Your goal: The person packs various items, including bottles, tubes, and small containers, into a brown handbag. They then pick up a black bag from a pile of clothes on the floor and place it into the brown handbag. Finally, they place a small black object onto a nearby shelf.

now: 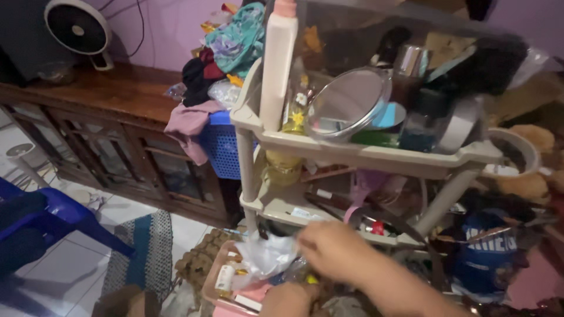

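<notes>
Down at the bottom edge, the right hand [335,249] reaches across to the left, blurred, its fingers closed on a crumpled white bag [267,255]. The left hand [288,298] sits just below it, low in view; whether it grips anything I cannot tell. The two hands are close together but not touching. The bag hangs over a pink tray [212,287] that holds a small white bottle [224,279] and other bits too blurred to name. Just left of the tray lies a brown egg carton [202,258], and beyond that a striped mat [144,249] on the tiled floor [70,276]. A blue chair [53,217] stands at the far left.

Right behind the hands rises a cream plastic rack [364,155], crowding the reach. Its lower shelf is full of cluttered tools and a pink strap [358,194]. Its upper shelf carries a tall white bottle [276,70], a round mirror [348,104] tilted on edge, a yellow bottle [294,111] and dark jars. To the right of the rack sits a blue bag [484,252] and, higher, a white bowl [517,154].

Left of the rack, a blue basket [222,147] is heaped with clothes [220,53]. It stands by a wooden cabinet [111,123], and a white fan [79,26] stands on the cabinet against the purple wall [164,29].
</notes>
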